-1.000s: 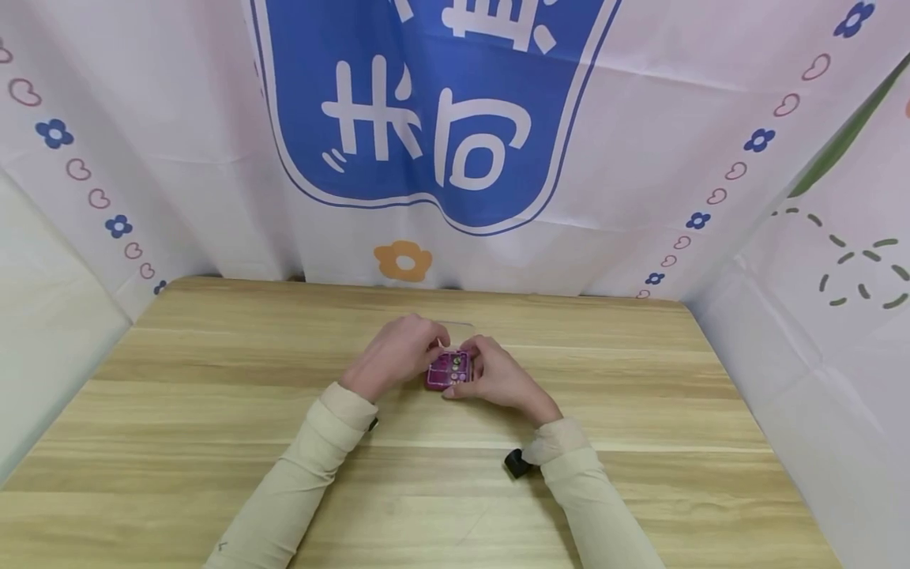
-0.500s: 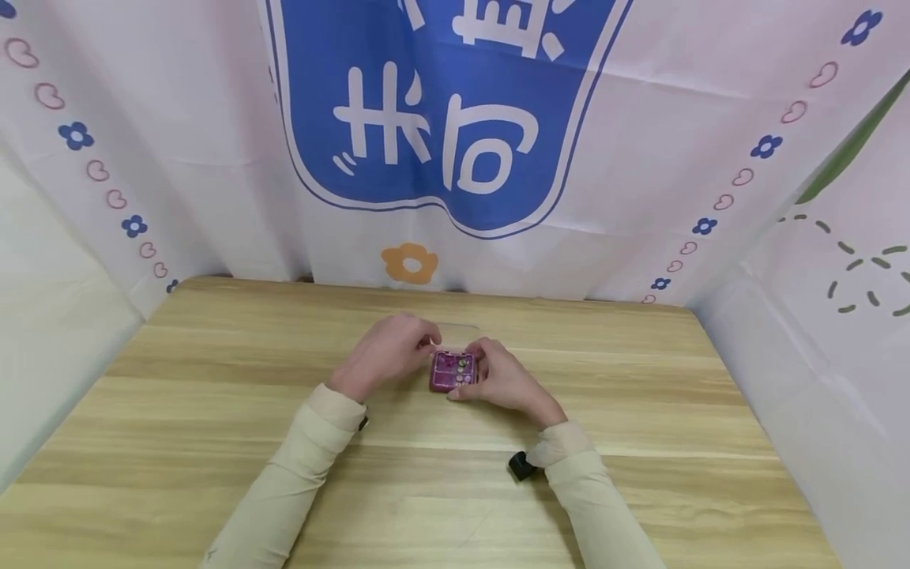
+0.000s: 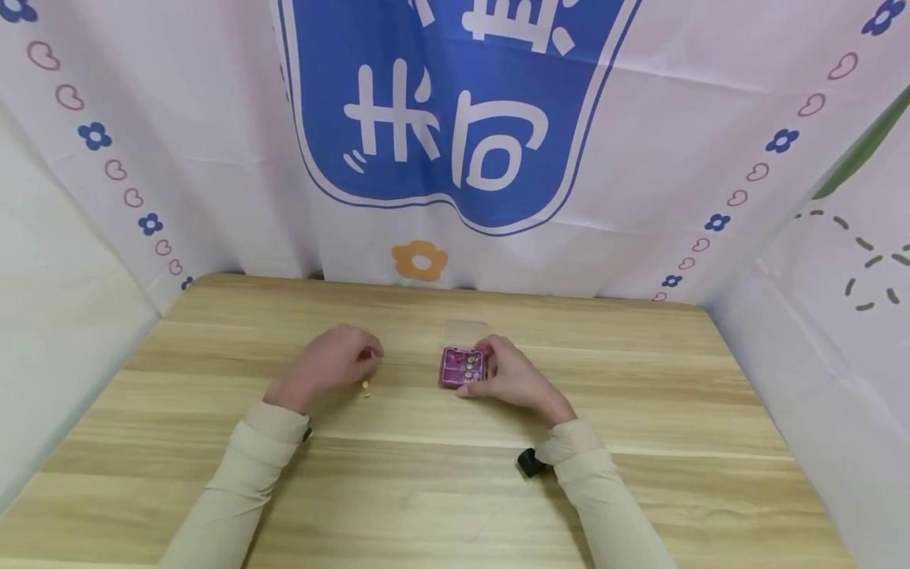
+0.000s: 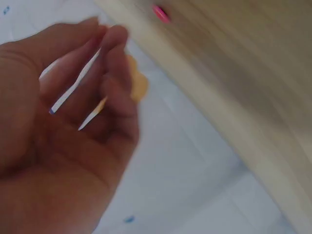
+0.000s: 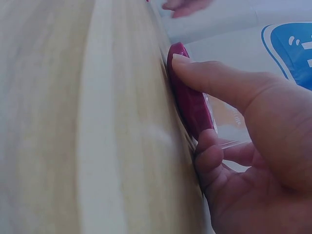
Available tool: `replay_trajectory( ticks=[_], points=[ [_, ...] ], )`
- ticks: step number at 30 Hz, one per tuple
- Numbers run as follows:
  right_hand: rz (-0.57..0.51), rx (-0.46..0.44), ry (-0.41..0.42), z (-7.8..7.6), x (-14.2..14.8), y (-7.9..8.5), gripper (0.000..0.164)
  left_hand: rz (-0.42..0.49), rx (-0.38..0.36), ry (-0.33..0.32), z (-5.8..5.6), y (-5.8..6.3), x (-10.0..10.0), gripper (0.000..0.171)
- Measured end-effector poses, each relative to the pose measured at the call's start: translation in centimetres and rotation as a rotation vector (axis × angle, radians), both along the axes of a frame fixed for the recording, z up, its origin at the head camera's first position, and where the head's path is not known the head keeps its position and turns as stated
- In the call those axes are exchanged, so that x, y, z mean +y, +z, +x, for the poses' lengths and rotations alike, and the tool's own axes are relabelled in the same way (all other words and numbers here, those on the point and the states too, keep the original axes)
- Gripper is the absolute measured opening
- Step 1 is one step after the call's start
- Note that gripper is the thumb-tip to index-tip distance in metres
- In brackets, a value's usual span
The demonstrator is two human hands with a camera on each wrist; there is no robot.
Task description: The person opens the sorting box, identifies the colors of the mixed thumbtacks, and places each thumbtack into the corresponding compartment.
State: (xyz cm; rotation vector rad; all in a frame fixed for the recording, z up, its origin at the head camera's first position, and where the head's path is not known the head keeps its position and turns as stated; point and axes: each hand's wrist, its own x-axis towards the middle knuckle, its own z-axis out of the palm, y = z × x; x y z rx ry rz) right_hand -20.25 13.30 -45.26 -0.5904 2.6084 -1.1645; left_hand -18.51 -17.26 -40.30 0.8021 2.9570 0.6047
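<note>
A small magenta pill box (image 3: 462,368) with several compartments sits on the table, its clear lid (image 3: 467,330) laid open behind it. Small round pieces, some greenish, are in its right-hand compartments. My right hand (image 3: 517,377) grips the box's right side; in the right wrist view the thumb presses the magenta wall (image 5: 189,97). Left of the box, my left hand (image 3: 329,363) is over the table with loosely bent fingers, thumb close to the fingertips, nothing visible between them. Beside it lie small yellow pills (image 3: 366,385). A pink capsule (image 4: 161,13) shows in the left wrist view.
The wooden table (image 3: 398,506) ends at a white printed curtain (image 3: 640,182) at the back. Similar white cloth walls stand at both sides. A black wrist device (image 3: 530,463) is on the right cuff.
My left hand has moved left, away from the pill box, uncovering small yellow pills on the table. My right hand still grips the box. The view has shifted slightly.
</note>
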Motion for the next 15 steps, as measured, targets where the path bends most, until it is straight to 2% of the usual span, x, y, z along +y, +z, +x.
replay_trajectory(
  ticks=[4,8,15],
  points=[
    [-0.004,-0.006,-0.006,0.0,0.1,0.1,0.081,-0.019,-0.061,0.006,0.1,0.1,-1.2,0.005],
    [-0.015,-0.005,-0.012,0.0,0.2,0.2,0.08,-0.012,-0.124,-0.021,0.0,0.2,-1.4,0.012],
    [-0.011,-0.015,-0.006,0.0,-0.1,0.1,0.08,-0.002,-0.13,-0.036,0.1,-0.1,-1.8,0.021]
  ],
)
